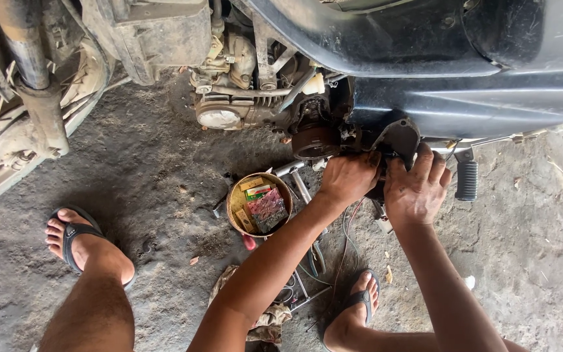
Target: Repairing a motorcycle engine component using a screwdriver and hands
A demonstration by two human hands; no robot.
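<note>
Black bodywork of a motorcycle [464,72] fills the upper right, seen from above, with its dusty engine [242,85] bare at centre. Both hands work low on the machine's side, just right of a round dark engine part [314,140].

Left hand [348,176]: curled, fingers tucked in against the parts under the bodywork. What it grips is hidden behind its knuckles; cannot tell.

Right hand [417,188]: fingers bent and pressed up against a grey metal cover plate [399,138], which sits tilted at the lower edge of the bodywork. Fingertips hooked on or behind the plate; a firm grasp cannot be confirmed. The two hands are just beside each other.

A ribbed black footpeg [467,180] sticks out near the right hand. Thin wires [346,228] hang below the hands.

On the concrete floor [164,169], between the forearms and the engine: a round tin [237,195] holding small packets. Metal tools [301,186] lie beside and below it, a rag [268,319] under the left forearm.

Spoked wheel [8,130] at far left. Person's feet in dark sandals, left [76,238] and right [360,300], flat on the floor.
</note>
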